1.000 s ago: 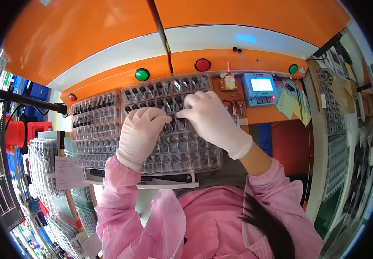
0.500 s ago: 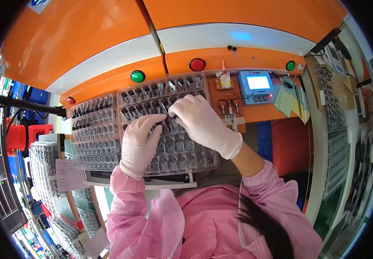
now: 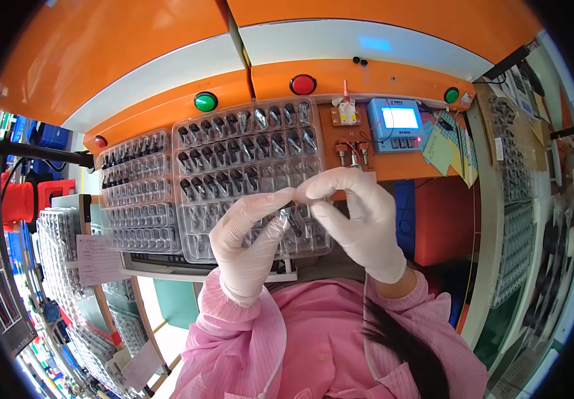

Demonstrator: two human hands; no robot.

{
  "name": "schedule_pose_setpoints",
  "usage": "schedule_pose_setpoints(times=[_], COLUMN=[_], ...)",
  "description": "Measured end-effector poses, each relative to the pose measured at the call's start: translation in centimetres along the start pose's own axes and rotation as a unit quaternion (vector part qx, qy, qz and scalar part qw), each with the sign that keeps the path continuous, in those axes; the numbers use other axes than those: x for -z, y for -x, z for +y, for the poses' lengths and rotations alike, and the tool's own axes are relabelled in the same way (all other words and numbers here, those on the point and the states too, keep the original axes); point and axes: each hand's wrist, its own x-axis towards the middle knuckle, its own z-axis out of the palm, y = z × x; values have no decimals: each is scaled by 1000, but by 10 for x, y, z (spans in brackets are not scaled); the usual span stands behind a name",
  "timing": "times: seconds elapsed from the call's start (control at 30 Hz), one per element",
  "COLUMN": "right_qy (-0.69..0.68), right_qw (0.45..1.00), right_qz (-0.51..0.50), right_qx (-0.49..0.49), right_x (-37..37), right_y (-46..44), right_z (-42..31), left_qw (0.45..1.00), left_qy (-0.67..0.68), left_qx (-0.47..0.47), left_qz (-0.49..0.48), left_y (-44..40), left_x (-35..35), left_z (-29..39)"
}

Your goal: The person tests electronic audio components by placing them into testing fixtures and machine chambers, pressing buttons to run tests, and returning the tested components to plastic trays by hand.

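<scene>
My left hand (image 3: 250,234), in a white glove, pinches a small dark part (image 3: 293,223) in front of my chest, over the lower right of a clear plastic tray (image 3: 194,249). My right hand (image 3: 356,216), gloved too, meets it at the fingertips with thumb and index finger close together; what they grip, if anything, is too small to make out. Dark glossy parts (image 3: 217,155) fill the tray's top two rows and the left of its third row. The pockets below look lighter, partly covered by my hands.
Left of the tray lies another clear tray (image 3: 137,216) with dark parts. Behind are a green button (image 3: 206,102) and a red button (image 3: 303,84). A small fixture (image 3: 346,113), a blue box with a lit screen (image 3: 396,123) and paper notes (image 3: 443,149) sit to the right.
Both hands have moved from over the tray's middle rows down and right, closer to my body. A dark part now shows between them, and the third row is more visible.
</scene>
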Motion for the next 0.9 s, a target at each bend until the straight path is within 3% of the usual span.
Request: schedule_pose_setpoints(times=[0.23,0.5,0.73,0.9], right_qy=[45,97,-26,-79], right_qw=[998,994,992,981], right_qz=[-29,-7,-25,-21], right_qx=[-35,55,-120,-177], right_x=[4,4,9,7], right_y=[10,13,14,13], right_z=[-11,-12,-18,-15], left_qw=[993,986,986,986], left_qy=[-102,-157,-158,-158], left_qx=[-51,-55,-52,-61], left_qz=[-13,1,5,8], left_y=[-3,-5,-6,-6], left_x=[-6,-8,-10,-12], left_z=[8,6,4,6])
